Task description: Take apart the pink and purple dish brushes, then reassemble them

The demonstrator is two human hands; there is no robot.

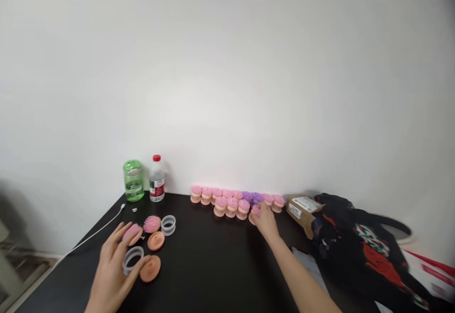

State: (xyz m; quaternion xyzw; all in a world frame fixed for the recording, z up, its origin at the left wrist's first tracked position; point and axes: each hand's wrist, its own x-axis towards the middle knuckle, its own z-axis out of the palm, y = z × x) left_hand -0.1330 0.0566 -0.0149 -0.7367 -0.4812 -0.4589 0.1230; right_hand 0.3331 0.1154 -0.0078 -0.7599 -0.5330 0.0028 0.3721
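My right hand pinches a small round pink-topped scrubber brush at the right end of the front row. Behind and beside it stand several finished-looking scrubbers with pink bristly tops and peach bases, plus purple ones. My left hand hovers over loose parts at the left, fingers spread and curved. Close to its thumb lies a peach disc, and a clear plastic ring shows between thumb and fingers. A pink bristle head is partly hidden by the fingertips.
Another bristle head, clear ring and peach disc lie together. A green jar and water bottle stand by the wall. A white cable crosses the left edge. Right: a cardboard box and black bag.
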